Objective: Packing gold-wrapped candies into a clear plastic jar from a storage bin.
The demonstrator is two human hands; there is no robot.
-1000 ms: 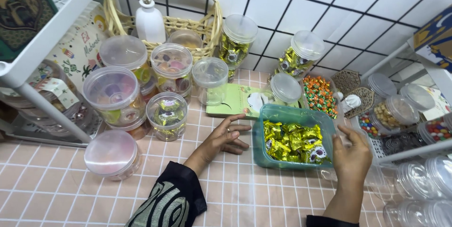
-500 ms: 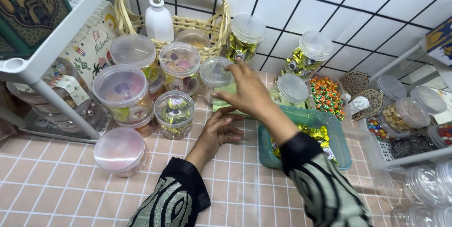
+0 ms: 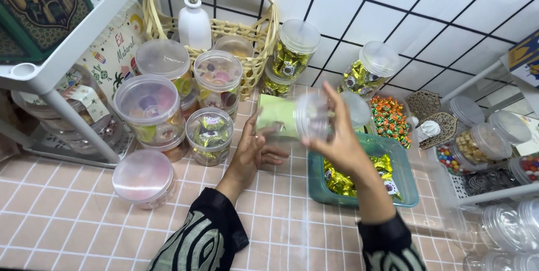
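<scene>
Two hands grasping clear jar — lifted above teal tray edge — floor open below.

Clear round plastic jar — empty, tipped sideways, lid on — held above the counter.

Teal tray of gold-wrapped sweets on pink checked tiles.

Lidded jars crowd left; tiled counter in front seems open.
</scene>
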